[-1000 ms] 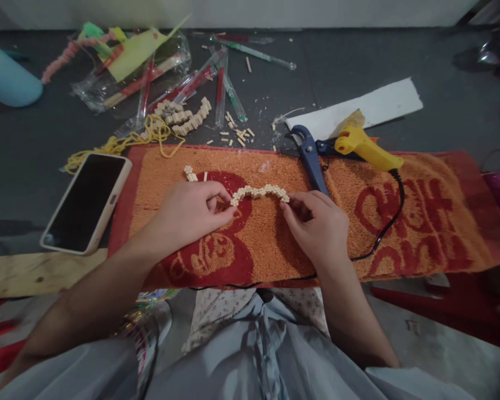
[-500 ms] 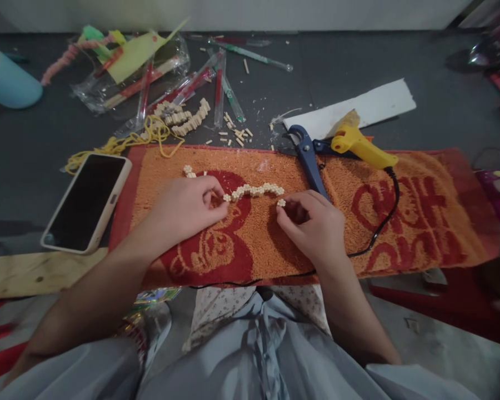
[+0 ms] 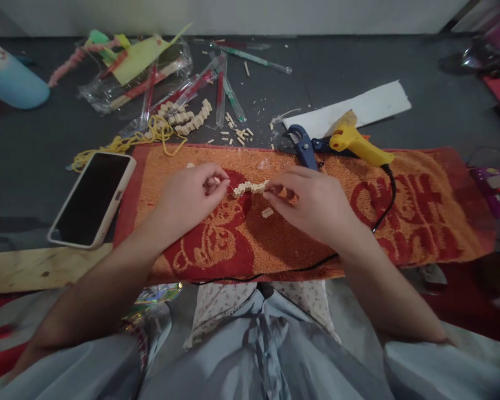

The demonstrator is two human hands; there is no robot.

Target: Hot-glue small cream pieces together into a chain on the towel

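Note:
A short curved row of small pale wooden flower-shaped pieces (image 3: 250, 188) lies over the orange and red towel mat (image 3: 304, 244). The fingertips of my right hand (image 3: 312, 203) are closed on the row's right end. Just left of the row, my left hand (image 3: 194, 197) has thumb and forefinger pinched together; whatever they hold is too small to make out. One loose pale piece (image 3: 267, 213) rests on the mat below my right fingertips. Another pale piece (image 3: 190, 165) shows partly behind my left hand.
A phone (image 3: 94, 200) lies at the left, near yellow string (image 3: 120, 145). Behind the mat are more joined pieces (image 3: 195, 118), loose short sticks (image 3: 241, 133) and plastic packets. Blue-handled cutters (image 3: 304, 147) and a yellow glue gun (image 3: 360, 145) with a black cord lie right of centre.
My right hand has moved left and up onto the row's right end. The piece it held now lies on the mat. My left fingertips have risen slightly, away from the row's left end.

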